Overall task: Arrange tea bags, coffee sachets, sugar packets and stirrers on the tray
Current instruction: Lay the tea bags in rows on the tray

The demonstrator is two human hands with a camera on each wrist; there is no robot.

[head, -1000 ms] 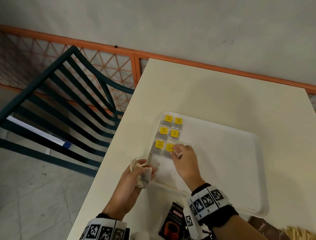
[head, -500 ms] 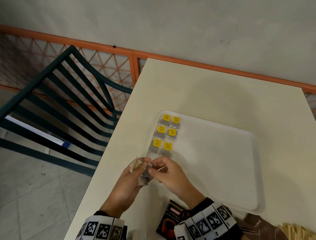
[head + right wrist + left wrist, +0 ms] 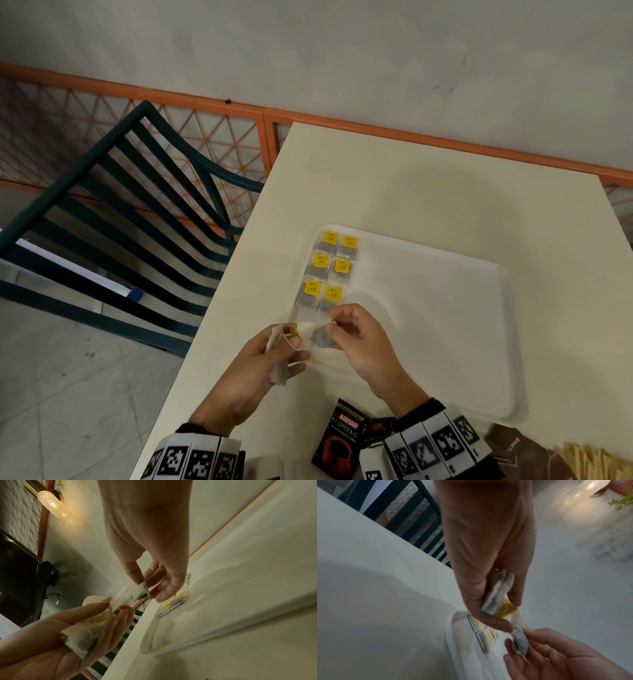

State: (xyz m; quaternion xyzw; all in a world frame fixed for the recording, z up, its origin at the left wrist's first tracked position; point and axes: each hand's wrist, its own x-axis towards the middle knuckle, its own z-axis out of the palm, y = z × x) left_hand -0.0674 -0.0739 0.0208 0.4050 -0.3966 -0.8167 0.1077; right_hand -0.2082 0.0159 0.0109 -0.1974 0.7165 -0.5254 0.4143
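A white tray (image 3: 479, 342) lies on the cream table, with several yellow-tagged tea bags (image 3: 327, 270) in two columns at its far left corner. My left hand (image 3: 270, 356) grips a small stack of tea bags (image 3: 496, 596) just off the tray's near left edge. My right hand (image 3: 356, 339) pinches one tea bag (image 3: 320, 337) between thumb and fingers and holds it beside the stack; the same bag shows in the left wrist view (image 3: 519, 641) and the right wrist view (image 3: 137, 595). Its yellow tag (image 3: 506, 609) sits against the stack.
Black coffee sachets (image 3: 339, 438) lie on the table (image 3: 411, 178) near its front edge. Brown packets (image 3: 520, 455) and wooden stirrers (image 3: 589, 462) sit at the bottom right. A dark green chair (image 3: 120, 219) stands left of the table; an orange mesh rail (image 3: 171, 113) runs behind.
My right hand left the last tea bag on the tray, drew back to the left hand's stack and took hold of one bag from it.
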